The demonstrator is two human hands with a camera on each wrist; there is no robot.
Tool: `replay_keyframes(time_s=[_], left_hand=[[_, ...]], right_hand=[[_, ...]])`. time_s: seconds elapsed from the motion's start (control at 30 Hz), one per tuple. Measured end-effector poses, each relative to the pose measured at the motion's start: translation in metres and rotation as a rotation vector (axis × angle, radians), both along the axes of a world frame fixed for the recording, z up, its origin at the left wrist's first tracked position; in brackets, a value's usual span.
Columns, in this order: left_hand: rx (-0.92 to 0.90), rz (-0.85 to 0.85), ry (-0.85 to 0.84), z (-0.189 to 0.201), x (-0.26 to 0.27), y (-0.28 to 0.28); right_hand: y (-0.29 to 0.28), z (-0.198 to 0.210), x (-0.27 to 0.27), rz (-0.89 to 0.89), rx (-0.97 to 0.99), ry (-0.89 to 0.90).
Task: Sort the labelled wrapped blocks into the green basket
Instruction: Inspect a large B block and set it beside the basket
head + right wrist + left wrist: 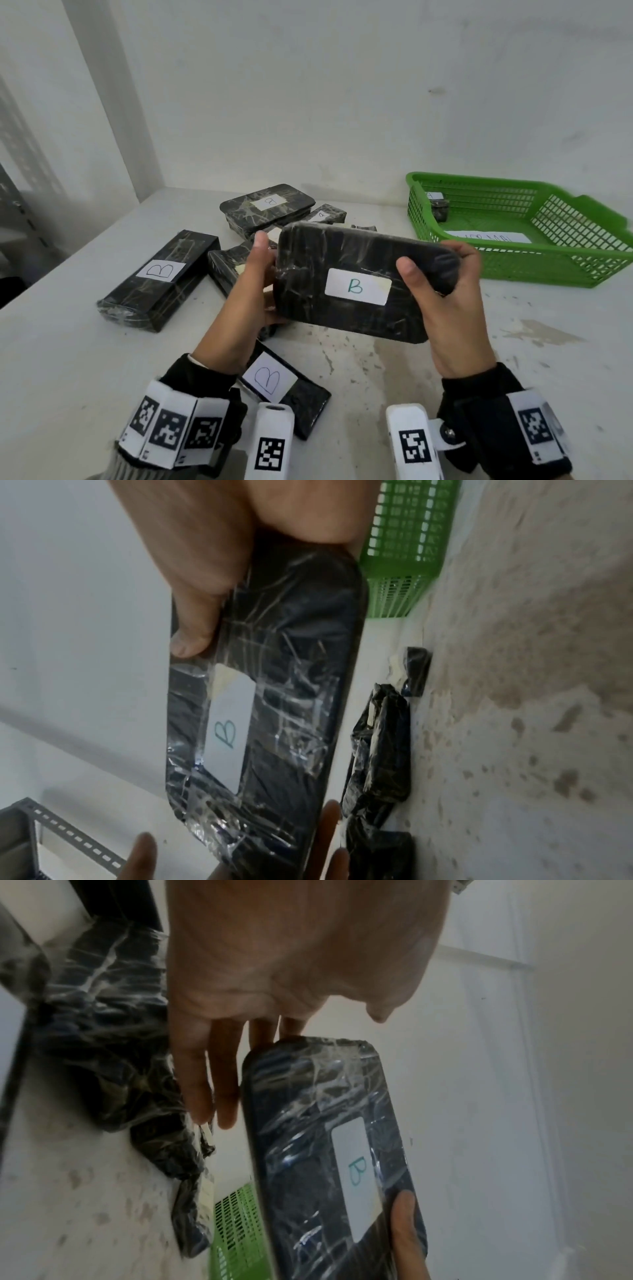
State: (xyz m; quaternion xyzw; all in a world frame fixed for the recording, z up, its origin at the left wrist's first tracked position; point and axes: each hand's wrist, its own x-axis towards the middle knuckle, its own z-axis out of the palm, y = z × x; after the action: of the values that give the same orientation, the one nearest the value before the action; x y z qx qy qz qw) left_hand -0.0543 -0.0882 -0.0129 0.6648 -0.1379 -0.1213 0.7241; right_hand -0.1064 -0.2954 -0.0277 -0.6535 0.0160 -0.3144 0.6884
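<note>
A black film-wrapped block point(325, 253) with a white label marked B is held above the table by both hands. My right hand point(455, 308) grips its right end, thumb on the label face and fingers curled round the back. My left hand point(263, 274) is at its left end with straight fingers point(219, 1069) behind it and the thumb raised clear. The block point(325, 1150) point(281, 696) stands tilted towards me. The green basket point(513, 270) is at the right, with one small block marked A point(440, 205) in its far left corner.
More wrapped blocks lie on the white table: a long one marked B point(161, 274) at left, another B point(284, 387) under my left wrist, several point(267, 205) piled at the back. A white paper label point(489, 237) lies in the basket. Walls stand behind and left.
</note>
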Motion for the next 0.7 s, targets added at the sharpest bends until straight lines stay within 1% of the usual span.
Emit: replay_keyframes(time_s=[0.13, 0.23, 0.3, 0.4, 0.47, 0.53, 0.6, 0.7], left_hand=[[-0.047, -0.103, 0.02, 0.004, -0.004, 0.0], [-0.118, -0.048, -0.007, 0.004, -0.003, 0.001], [-0.161, 0.029, -0.046, 0.002, -0.001, 0.001], [-0.204, 0.085, -0.088, 0.003, 0.0, 0.001], [-0.226, 0.125, -0.096, 0.002, 0.001, 0.001], [-0.261, 0.154, -0.083, 0.001, 0.002, 0.001], [-0.313, 0.178, -0.081, -0.001, 0.002, 0.002], [-0.307, 0.217, -0.103, -0.001, 0.001, 0.003]], right_hand=[[0.0, 0.002, -0.003, -0.012, -0.083, -0.081], [-0.001, 0.002, -0.002, 0.037, -0.116, -0.065], [0.001, 0.001, -0.001, 0.13, -0.072, -0.039], [0.01, 0.003, -0.002, 0.256, 0.03, -0.017], [0.011, 0.003, -0.002, 0.331, 0.091, 0.037], [0.007, 0.003, -0.002, 0.391, 0.121, 0.16], [0.002, 0.001, -0.003, 0.449, 0.113, 0.249], [0.002, 0.002, -0.004, 0.481, 0.073, 0.293]])
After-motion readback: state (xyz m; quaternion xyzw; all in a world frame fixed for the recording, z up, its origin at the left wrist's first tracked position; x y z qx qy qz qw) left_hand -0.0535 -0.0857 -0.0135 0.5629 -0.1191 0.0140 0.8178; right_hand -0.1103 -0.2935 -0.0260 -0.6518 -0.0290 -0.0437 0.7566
